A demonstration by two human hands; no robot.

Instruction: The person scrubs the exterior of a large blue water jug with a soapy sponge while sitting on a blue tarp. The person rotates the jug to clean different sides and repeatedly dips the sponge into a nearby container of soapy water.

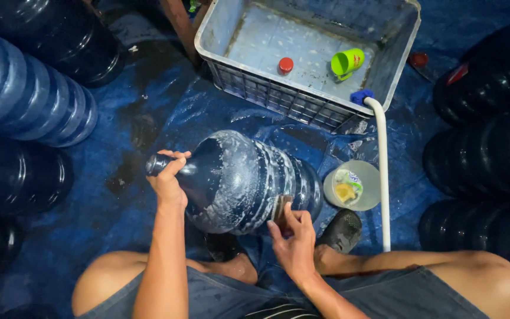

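Observation:
A large blue water jug (243, 180) lies on its side in front of me, its ribbed body streaked with white soap suds. My left hand (168, 176) grips the jug's neck at the left. My right hand (293, 239) presses a small scrubbing pad (281, 208) against the jug's lower right side. I sit low with both knees spread around the jug.
A grey plastic crate (396, 56) ahead holds a red cap (285, 64) and a green cup (346, 62). A white hose (383, 177) hangs from its rim. A grey bowl (352, 186) with a sponge sits at the right. Blue jugs (30, 100) line the left, dark jugs (491, 153) the right.

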